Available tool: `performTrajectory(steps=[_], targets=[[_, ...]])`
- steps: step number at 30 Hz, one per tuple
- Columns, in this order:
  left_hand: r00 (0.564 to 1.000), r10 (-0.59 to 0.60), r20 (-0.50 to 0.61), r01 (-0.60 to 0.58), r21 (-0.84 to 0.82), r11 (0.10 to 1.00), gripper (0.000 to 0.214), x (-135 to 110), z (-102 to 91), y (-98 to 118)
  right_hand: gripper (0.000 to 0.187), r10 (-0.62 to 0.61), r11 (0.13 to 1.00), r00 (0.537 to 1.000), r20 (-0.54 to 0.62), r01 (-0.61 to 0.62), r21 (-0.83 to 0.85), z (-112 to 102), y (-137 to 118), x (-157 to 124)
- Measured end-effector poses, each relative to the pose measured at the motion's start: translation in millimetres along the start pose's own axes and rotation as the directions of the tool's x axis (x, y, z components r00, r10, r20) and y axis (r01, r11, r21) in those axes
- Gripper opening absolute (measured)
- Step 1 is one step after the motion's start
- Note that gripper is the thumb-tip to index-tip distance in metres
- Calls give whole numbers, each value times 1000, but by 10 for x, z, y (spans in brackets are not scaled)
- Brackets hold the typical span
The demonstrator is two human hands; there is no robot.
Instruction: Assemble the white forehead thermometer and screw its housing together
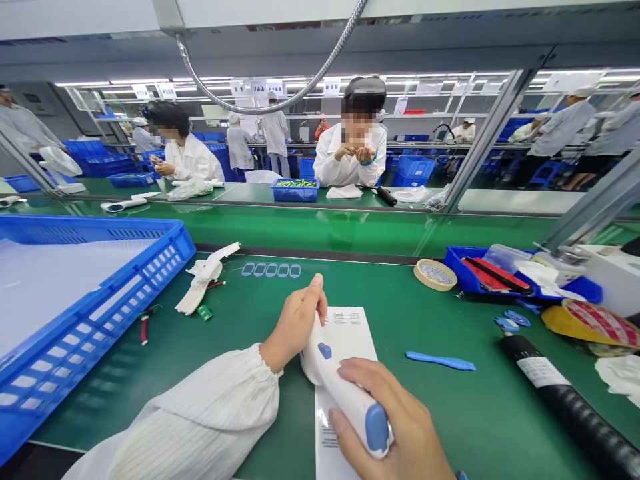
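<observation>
Assembly hall under strip lighting, with further production lines and staff in white smocks in the distance. Across a glazed divider, a co-worker [345, 167] sits behind a blue basket of green components [295, 190].

The near station is a green bench [475, 413]. Both hands are closed on a white handheld device [345, 393] with a blue button and a blue end cap. The left hand [295, 327], in a gathered white striped sleeve [200, 407], grips the device's upper end, thumb on top. The right hand [395, 420] wraps the lower body. The device is held over a white printed sheet [347, 327]; contact between them cannot be confirmed.

Left of the hands lie white plastic housing parts [203, 280], a small green circuit board [205, 313] and a red-and-black wire [145, 330], with a row of blue rings [271, 269] just above the sheet. A large blue crate [85, 313] stands at the bench's left edge. To the right lie a blue pry tool [440, 361], a roll of tape [435, 275], a blue tray [480, 277] holding red and black items, and a black cylinder [565, 400] with a white label.
</observation>
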State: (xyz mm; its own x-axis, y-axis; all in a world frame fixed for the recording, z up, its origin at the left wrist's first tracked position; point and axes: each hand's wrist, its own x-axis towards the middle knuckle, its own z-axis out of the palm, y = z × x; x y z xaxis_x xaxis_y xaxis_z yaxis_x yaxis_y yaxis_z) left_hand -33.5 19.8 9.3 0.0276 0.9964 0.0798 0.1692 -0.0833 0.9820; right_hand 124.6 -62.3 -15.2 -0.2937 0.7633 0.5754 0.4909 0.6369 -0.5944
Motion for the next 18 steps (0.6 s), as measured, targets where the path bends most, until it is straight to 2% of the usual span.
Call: performTrajectory(steps=[1, 2, 3, 4, 5, 6, 7, 9, 10, 12, 13, 15, 16, 17, 18], targets=[[1000, 8, -3, -8, -3, 1000, 57, 10, -13, -2, 27, 112, 993, 994, 1, -112, 42, -33, 31, -16], [1000, -6, -8, 6, -44, 999, 55, 23, -28, -3, 24, 256, 960, 967, 9, -255, 114, -68, 57, -19], [999, -38, -19, 36, -127, 991, 53, 41, -46, -6, 23, 404, 891, 914, 21, -399, 217, -109, 79, -8], [996, -79, -34, 68, -238, 969, 48, 59, -65, -13, 25, 536, 783, 844, 34, -511, 355, -155, 99, 18], [991, -122, -50, 97, -354, 930, 41, 77, -84, -24, 28, 636, 642, 770, 55, -567, 515, -203, 116, 55], [985, -162, -52, 121, -451, 884, 32, 90, -97, -40, 30, 701, 482, 708, 84, -558, 675, -248, 129, 102], [983, -184, -25, 145, -513, 846, 25, 94, -100, -58, 30, 741, 319, 662, 113, -495, 808, -284, 137, 152], [978, -167, 128, 210, -528, 823, 34, 66, -65, -91, 30, 786, 42, 592, 178, -338, 940, -312, 133, 243], [958, -141, 249, 252, -499, 829, 43, 32, -25, -100, 30, 789, -63, 568, 234, -304, 950, -302, 121, 276], [876, -69, 478, 302, -430, 851, 55, -61, 81, -96, 33, 766, -204, 543, 343, -300, 932, -246, 90, 300], [846, -42, 531, 303, -415, 858, 55, -112, 136, -84, 35, 738, -251, 546, 396, -322, 913, -213, 78, 290], [835, -43, 549, 322, -424, 846, 48, -199, 221, -47, 39, 657, -288, 567, 498, -422, 860, -174, 77, 229], [847, -59, 529, 335, -444, 831, 44, -228, 242, -27, 41, 614, -264, 578, 538, -493, 829, -179, 92, 179], [860, -80, 504, 347, -463, 816, 42, -243, 250, -7, 44, 586, -194, 582, 564, -575, 795, -203, 119, 120], [870, -96, 485, 354, -477, 805, 41, -247, 246, 10, 47, 574, -74, 582, 576, -664, 744, -243, 154, 53]])
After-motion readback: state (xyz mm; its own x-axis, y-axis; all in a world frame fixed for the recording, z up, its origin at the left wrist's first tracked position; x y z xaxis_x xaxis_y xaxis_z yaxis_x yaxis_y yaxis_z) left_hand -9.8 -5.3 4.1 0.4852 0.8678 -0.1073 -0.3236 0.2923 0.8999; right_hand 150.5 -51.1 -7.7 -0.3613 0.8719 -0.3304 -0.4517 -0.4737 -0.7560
